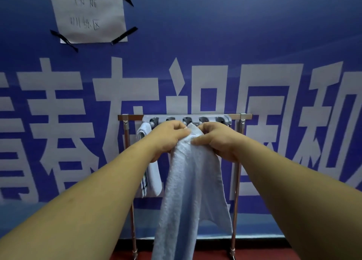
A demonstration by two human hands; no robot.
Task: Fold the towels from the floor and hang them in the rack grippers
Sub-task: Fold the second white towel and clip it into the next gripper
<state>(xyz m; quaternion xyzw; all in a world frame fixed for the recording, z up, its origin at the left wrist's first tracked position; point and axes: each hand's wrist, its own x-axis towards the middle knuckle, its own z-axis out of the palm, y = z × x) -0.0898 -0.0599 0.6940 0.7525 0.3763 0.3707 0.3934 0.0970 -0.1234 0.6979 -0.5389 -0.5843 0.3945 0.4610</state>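
Observation:
A pale blue towel (193, 191) hangs long from its bunched top corner, which sits just below the grey clip strip (210, 119) on the metal rack (238, 173). My left hand (168, 137) pinches that corner from the left. My right hand (217, 139) grips it from the right, thumb across the cloth. A white folded towel (153, 178) hangs from the leftmost clip, partly hidden behind my left forearm.
The rack stands against a blue banner wall (274, 34) with large white characters. A taped paper sheet (89, 15) is at the upper left. A strip of red floor (264, 255) shows beneath the rack's feet.

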